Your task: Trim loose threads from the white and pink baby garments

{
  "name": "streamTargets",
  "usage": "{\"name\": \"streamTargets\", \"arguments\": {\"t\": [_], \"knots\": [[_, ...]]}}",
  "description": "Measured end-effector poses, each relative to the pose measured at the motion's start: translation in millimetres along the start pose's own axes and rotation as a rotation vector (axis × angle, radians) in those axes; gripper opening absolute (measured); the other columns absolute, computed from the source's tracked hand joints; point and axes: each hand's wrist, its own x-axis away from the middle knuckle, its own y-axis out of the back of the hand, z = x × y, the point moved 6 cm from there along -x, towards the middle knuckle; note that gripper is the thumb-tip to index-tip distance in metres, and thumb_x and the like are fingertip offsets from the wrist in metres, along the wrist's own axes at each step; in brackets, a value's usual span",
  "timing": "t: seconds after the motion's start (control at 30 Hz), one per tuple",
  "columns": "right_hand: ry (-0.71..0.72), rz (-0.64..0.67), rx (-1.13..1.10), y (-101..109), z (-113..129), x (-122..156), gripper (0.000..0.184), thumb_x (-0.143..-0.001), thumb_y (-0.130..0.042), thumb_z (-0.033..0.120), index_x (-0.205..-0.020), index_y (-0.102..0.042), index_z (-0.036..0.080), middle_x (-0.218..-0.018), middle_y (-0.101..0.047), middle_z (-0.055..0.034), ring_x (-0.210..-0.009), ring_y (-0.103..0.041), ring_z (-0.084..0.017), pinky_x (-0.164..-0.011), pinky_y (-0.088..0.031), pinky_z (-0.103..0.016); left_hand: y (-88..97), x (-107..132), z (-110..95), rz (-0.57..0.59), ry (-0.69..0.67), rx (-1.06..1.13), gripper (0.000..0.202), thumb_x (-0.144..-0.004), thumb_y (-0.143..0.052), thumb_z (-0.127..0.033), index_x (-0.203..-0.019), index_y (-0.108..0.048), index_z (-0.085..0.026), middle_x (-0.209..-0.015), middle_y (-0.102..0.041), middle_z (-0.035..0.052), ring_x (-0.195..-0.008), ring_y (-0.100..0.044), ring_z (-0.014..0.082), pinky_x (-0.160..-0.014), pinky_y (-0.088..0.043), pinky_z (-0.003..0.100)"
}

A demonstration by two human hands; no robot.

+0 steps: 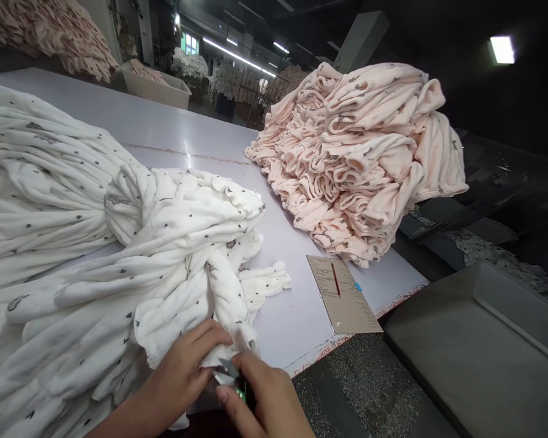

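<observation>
A large heap of white fabric with small dark prints [178, 225] spreads over the left of the table, bunched and twisted in its middle. My left hand [187, 365] is closed on a loose edge of this fabric near the table's front. Close beside it, my right hand [260, 395] grips small thread snips [227, 371] with metal blades and a bit of green. The blades point at the fabric edge between my hands. My right palm hides most of the snips' handle, and I cannot tell whether the blades touch the cloth.
A tall pile of pink printed fabric [356, 158] stands on the white table [283, 322]. Near the right edge lie a brown card [347, 310] and a dark red pencil [335, 280]. A grey bin [475, 353] stands at the right; another bin [158, 91] sits behind the table.
</observation>
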Motion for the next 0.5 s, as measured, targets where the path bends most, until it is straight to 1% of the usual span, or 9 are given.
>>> {"name": "streamTargets", "arguments": {"t": [0.07, 0.13, 0.17, 0.2, 0.27, 0.33, 0.37, 0.43, 0.5], "knots": [[0.032, -0.129, -0.06, 6.9, -5.4, -1.4, 0.027, -0.084, -0.059, 0.039, -0.103, -0.051, 0.022, -0.095, -0.057, -0.0044, -0.074, -0.057, -0.018, -0.061, -0.039, -0.024, 2.4, -2.9, 1.0, -0.005, 0.107, 0.072, 0.024, -0.071, -0.045, -0.006, -0.088, -0.054, -0.02, -0.081, -0.053, -0.0013, -0.076, -0.051, 0.0154, -0.069, -0.04, 0.024], [0.077, -0.201, -0.114, 8.1, -11.1, -5.1, 0.029, -0.084, -0.059, 0.031, -0.11, -0.05, 0.021, -0.113, -0.051, -0.0085, -0.084, -0.056, -0.019, -0.07, -0.041, -0.027, 5.6, -5.7, 1.0, -0.015, 0.156, 0.113, 0.015, -0.073, -0.046, -0.011, -0.085, -0.05, -0.02, -0.077, -0.05, -0.0018, -0.073, -0.051, 0.0158, -0.067, -0.04, 0.025], [0.08, -0.208, -0.173, 6.8, -15.2, -8.2, 0.026, -0.084, -0.056, 0.026, -0.11, -0.051, 0.022, -0.113, -0.052, -0.0077, -0.084, -0.055, -0.019, -0.072, -0.041, -0.027, 7.5, -7.4, 1.8, -0.02, 0.171, 0.136, 0.014, -0.074, -0.047, -0.012, -0.085, -0.049, -0.02, -0.078, -0.05, -0.0017, -0.074, -0.051, 0.0159, -0.067, -0.041, 0.025], [0.07, -0.204, -0.246, 5.1, -20.1, -11.9, 0.02, -0.085, -0.053, 0.022, -0.105, -0.053, 0.022, -0.106, -0.055, -0.0057, -0.08, -0.054, -0.017, -0.07, -0.04, -0.026, 9.6, -9.2, 3.3, -0.026, 0.183, 0.158, 0.012, -0.075, -0.048, -0.014, -0.085, -0.049, -0.02, -0.08, -0.05, -0.0013, -0.077, -0.051, 0.0162, -0.07, -0.041, 0.025], [0.013, -0.226, -0.39, 3.6, -31.4, -19.5, 0.007, -0.089, -0.048, 0.024, -0.092, -0.054, 0.02, -0.083, -0.055, -0.001, -0.072, -0.051, -0.015, -0.066, -0.039, -0.023, 13.2, -13.0, 8.3, -0.021, 0.216, 0.211, 0.006, -0.079, -0.051, -0.019, -0.084, -0.054, -0.019, -0.084, -0.054, 0.0004, -0.083, -0.052, 0.0169, -0.076, -0.041, 0.026], [-0.062, -0.284, -0.468, 4.6, -42.2, -24.9, 0.015, -0.093, -0.045, 0.03, -0.083, -0.049, 0.02, -0.071, -0.048, 0.0018, -0.068, -0.048, -0.013, -0.062, -0.04, -0.02, 13.2, -15.6, 15.1, 0.024, 0.273, 0.293, 0.013, -0.083, -0.053, -0.028, -0.084, -0.06, -0.017, -0.086, -0.06, 0.0026, -0.085, -0.054, 0.0179, -0.078, -0.042, 0.026], [-0.087, -0.309, -0.48, 5.1, -45.8, -26.4, 0.018, -0.094, -0.043, 0.032, -0.082, -0.047, 0.019, -0.071, -0.047, 0.0019, -0.068, -0.048, -0.013, -0.061, -0.04, -0.02, 11.8, -15.9, 18.3, 0.053, 0.308, 0.343, 0.02, -0.085, -0.052, -0.032, -0.085, -0.063, -0.016, -0.085, -0.063, 0.0036, -0.084, -0.057, 0.0184, -0.078, -0.044, 0.027], [-0.126, -0.355, -0.499, 5.5, -49.5, -26.4, 0.017, -0.094, -0.044, 0.032, -0.085, -0.047, 0.019, -0.076, -0.049, 0.0004, -0.072, -0.05, -0.014, -0.064, -0.043, -0.021, 8.6, -14.7, 23.9, 0.081, 0.38, 0.436, 0.03, -0.088, -0.049, -0.039, -0.086, -0.066, -0.014, -0.08, -0.067, 0.0039, -0.079, -0.06, 0.0185, -0.075, -0.048, 0.028], [-0.117, -0.412, -0.471, 7.0, -46.1, -22.3, 0.013, -0.093, -0.045, 0.03, -0.093, -0.049, 0.018, -0.085, -0.052, -0.0027, -0.08, -0.052, -0.016, -0.07, -0.044, -0.024, 7.8, -12.4, 27.4, 0.044, 0.431, 0.491, 0.033, -0.089, -0.048, -0.041, -0.087, -0.067, -0.014, -0.078, -0.067, 0.003, -0.076, -0.062, 0.0179, -0.075, -0.049, 0.028]]}}
